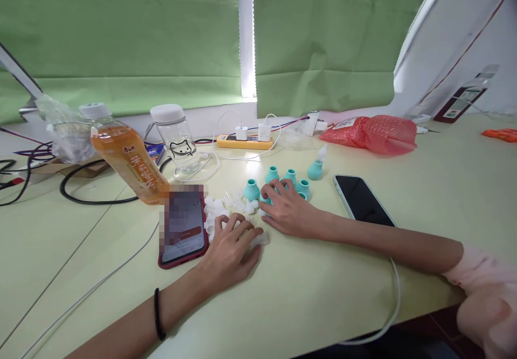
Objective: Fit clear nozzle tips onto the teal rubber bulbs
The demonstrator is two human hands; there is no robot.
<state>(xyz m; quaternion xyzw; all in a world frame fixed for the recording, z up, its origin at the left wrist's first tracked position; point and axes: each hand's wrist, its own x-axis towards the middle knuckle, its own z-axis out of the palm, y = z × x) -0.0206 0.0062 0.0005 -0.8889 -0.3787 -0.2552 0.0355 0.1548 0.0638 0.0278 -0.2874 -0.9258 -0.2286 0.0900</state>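
My left hand (234, 246) is low over a pile of small translucent white plastic nozzles (215, 208), its fingers bent. A clear nozzle (262, 238) shows at its index finger and thumb, where the grip is partly hidden. Fingers and thumb of my right hand (288, 208) are closed around a teal rubber bulb (264, 200) at the edge of the pile. Several more open-necked teal bulbs (251, 190) stand around and behind that hand, some partly covered by it. Farther back, one teal bulb (315, 170) carries a translucent nozzle (322, 153) in its neck.
Left of the pile lies a phone in a red case (183, 251); another phone (363, 200) lies beside my right forearm. An orange drink bottle (127, 157), a clear cup (177, 143), a yellow power strip (244, 142) and a red bubble-wrap bag (374, 133) stand behind. Cables cross the table.
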